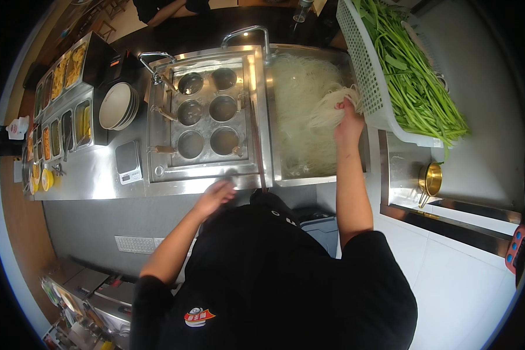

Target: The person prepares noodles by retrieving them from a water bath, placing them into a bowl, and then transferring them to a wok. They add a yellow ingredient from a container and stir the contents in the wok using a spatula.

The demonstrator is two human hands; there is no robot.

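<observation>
My right hand (349,120) grips a bundle of white rice noodles (326,113) above the steel basin (277,144). More pale noodles (299,87) lie in the water of that basin. By the front edge of the counter is my left hand (218,197), fingers loosely curled and slightly blurred, with nothing visible in it. Beyond it sits a steel noodle boiler (203,159) with several round cooking wells, and wooden-handled strainer baskets (164,149) stand in some of them. A pair of long chopsticks (258,144) rests along the boiler's right side.
A white plastic basket (362,57) of leafy green stems (413,83) rises close beside my right hand. Left of the boiler are a kitchen scale (128,158), stacked bowls (115,106) and topping containers (54,140). Two faucets (245,29) arch at the back. Across the counter, a person's folded arms (168,12) show.
</observation>
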